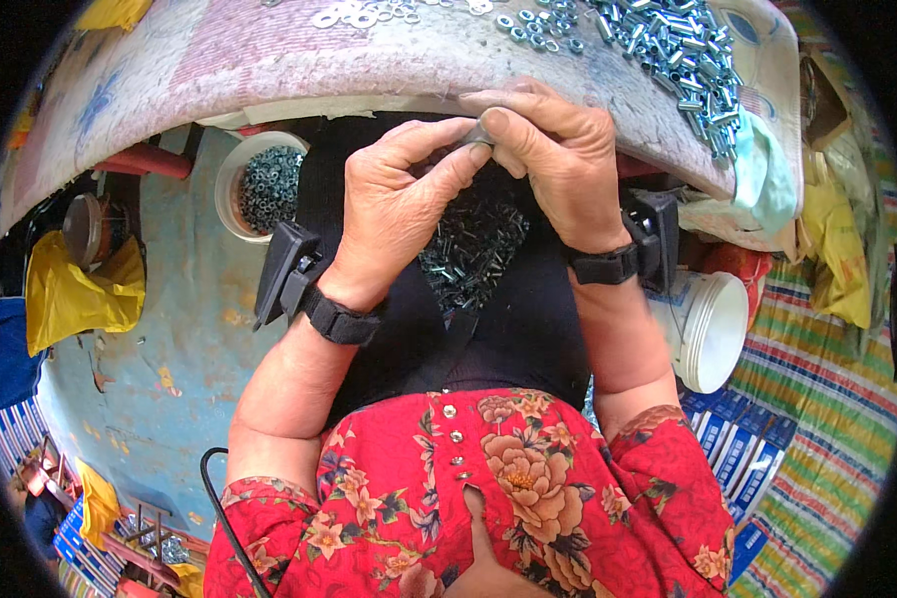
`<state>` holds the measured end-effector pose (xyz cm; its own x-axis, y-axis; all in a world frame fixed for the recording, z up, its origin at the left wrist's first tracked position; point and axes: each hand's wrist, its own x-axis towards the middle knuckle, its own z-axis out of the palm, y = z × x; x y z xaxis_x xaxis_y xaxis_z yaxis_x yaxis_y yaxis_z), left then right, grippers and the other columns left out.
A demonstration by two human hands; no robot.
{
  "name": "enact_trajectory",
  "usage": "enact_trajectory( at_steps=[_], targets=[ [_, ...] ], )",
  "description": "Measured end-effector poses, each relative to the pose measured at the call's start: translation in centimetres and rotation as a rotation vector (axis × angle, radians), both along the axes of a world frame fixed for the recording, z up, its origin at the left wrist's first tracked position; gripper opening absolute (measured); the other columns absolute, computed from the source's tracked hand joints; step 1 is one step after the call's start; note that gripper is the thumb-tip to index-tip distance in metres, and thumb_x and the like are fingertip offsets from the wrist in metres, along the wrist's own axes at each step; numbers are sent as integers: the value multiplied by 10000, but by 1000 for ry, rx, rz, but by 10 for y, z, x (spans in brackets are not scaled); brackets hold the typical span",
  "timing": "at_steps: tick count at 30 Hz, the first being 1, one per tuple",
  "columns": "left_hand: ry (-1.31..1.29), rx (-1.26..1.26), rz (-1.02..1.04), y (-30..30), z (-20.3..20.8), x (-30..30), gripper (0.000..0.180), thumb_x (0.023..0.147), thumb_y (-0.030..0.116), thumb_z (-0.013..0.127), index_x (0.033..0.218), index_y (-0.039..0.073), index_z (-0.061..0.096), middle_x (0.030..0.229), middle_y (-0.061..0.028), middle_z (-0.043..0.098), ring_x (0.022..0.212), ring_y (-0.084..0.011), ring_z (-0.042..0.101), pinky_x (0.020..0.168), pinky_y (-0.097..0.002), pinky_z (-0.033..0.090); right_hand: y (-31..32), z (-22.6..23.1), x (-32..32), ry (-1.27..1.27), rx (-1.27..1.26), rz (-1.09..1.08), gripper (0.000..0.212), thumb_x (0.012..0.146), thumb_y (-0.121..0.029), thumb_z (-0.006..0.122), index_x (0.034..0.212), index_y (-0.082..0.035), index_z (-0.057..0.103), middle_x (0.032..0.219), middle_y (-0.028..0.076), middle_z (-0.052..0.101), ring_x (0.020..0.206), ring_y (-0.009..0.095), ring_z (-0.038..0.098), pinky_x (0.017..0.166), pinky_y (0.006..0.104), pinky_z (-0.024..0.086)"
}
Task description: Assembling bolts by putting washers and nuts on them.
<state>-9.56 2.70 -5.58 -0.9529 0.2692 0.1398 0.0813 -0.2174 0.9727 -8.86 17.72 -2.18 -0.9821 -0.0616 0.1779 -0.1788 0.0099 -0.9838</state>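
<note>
My left hand (394, 199) and my right hand (568, 164) meet just off the table's near edge. Thumbs and fingertips of both pinch a small grey metal piece (481, 134), mostly hidden, so its exact kind does not show. Below them, a heap of small dark metal parts (473, 249) lies in my lap on black cloth. On the cloth-covered table (299, 60) beyond, shiny metal sleeves (683, 70) are piled at the right. Loose nuts (533, 32) and flat washers (361, 16) lie along its far side.
Left of my lap stands a white bucket (225, 189) of small metal nuts. A white bucket (720, 332) lies tipped at my right, near blue-and-white boxes (743, 439) and a striped ground sheet (817, 399). Yellow bags (85, 294) hang at left; a pale green cloth (760, 169) drapes the table's right corner.
</note>
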Motion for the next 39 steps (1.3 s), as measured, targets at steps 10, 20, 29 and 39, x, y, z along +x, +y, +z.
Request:
enact_trajectory(
  at_steps=[10, 20, 29, 39],
  targets=[
    [-129, 69, -45, 9, 5, 2, 224, 792, 114, 658, 979, -4, 622, 715, -9, 615, 592, -40, 541, 507, -165, 421, -11, -7, 13, 59, -25, -199, 161, 782, -10, 619, 936, 30, 643, 747, 14, 588, 651, 58, 530, 558, 191, 430],
    [-137, 43, -23, -2, -2, -4, 208, 833, 99, 600, 1021, 10, 612, 808, -26, 627, 620, -47, 535, 536, -169, 408, 24, -2, -8, 64, 454, -304, 245, 783, -165, 660, 939, 22, 635, 723, 83, 630, 646, 104, 570, 561, 254, 461],
    [-149, 20, -130, 1, 4, -9, 227, 859, 155, 572, 1030, 8, 601, 842, -59, 643, 630, -60, 546, 538, -178, 412, 119, -26, -87, 369, 1457, -467, 254, 770, -291, 617, 817, -42, 636, 751, 158, 615, 700, 317, 603, 611, 380, 467],
    [-89, -37, -181, -1, 11, -5, 209, 846, 134, 587, 1018, 18, 610, 829, -27, 637, 642, -49, 535, 560, -178, 410, 28, 40, -13, 377, 693, 167, 179, 749, -41, 632, 925, -12, 612, 758, 78, 580, 673, 162, 569, 604, 247, 445]
  ],
)
